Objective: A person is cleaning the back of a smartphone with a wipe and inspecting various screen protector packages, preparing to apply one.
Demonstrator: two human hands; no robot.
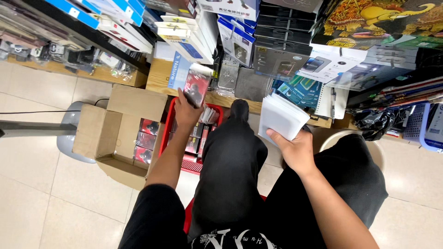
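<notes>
My left hand [185, 112] holds up a flat red-and-black packaged item [196, 85] in clear wrap, above a red plastic basket [171, 121]. My right hand [296, 150] grips a stack of white sleeves or cards [281, 116] over my right knee. I sit with black trousers, legs stretched toward the wooden shelf [159, 76]. The basket holds more red-and-black packages, partly hidden behind my left arm and leg.
An open cardboard box [99, 131] with similar red packages stands left of the basket. Stacked boxed goods fill the shelves ahead. A grey fan base [69, 138] sits on the tiled floor at left. A blue basket [422, 124] is at far right.
</notes>
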